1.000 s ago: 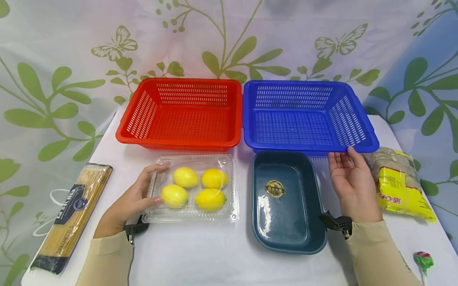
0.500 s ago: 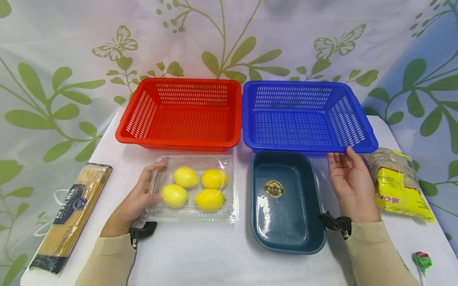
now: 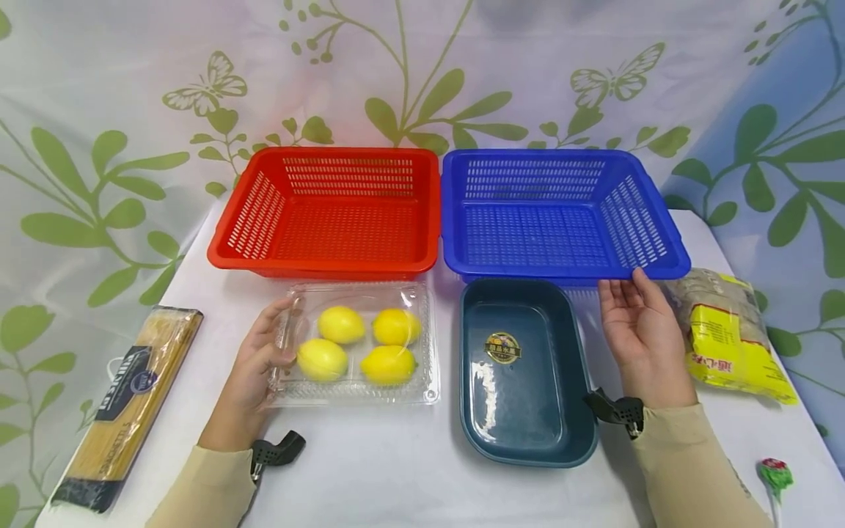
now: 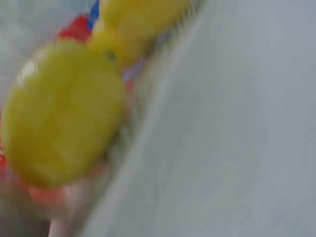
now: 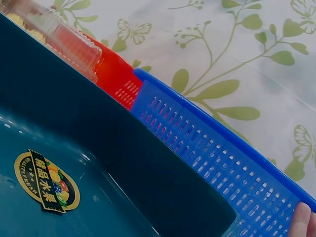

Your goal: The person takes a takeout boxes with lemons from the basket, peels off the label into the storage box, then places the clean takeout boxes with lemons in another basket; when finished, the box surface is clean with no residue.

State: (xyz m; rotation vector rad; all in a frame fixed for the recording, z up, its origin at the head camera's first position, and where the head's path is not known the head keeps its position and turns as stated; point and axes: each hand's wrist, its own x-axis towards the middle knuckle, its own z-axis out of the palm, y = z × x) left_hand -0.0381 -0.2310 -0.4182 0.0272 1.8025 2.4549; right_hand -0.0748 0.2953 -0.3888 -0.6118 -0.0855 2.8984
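Observation:
My left hand (image 3: 254, 359) holds the left side of a clear plastic clamshell box (image 3: 359, 293), its thumb and fingers at the edge. Several yellow lemons (image 3: 389, 364) lie inside; in the blurred left wrist view a lemon (image 4: 64, 116) fills much of the near side. On the right, my right hand (image 3: 643, 337) is palm up at the front right corner of a blue plastic basket (image 3: 568, 273), thumb over the rim and fingers below it. In the right wrist view only the fingertips (image 5: 299, 222) show at that basket's rim.
A red basket (image 3: 323, 265) stands left of the blue one. Between the hands sits a dark teal tray (image 3: 528, 403) with a gold label. Packaged spaghetti (image 3: 128, 411) lies far left; a yellow-labelled food bag (image 3: 733, 345) and a lollipop (image 3: 775, 477) are right.
My left forearm and wrist have swung right and toward me while the fingers stay at the box's left side. The right hand keeps its place at the blue basket; the head view has shifted slightly.

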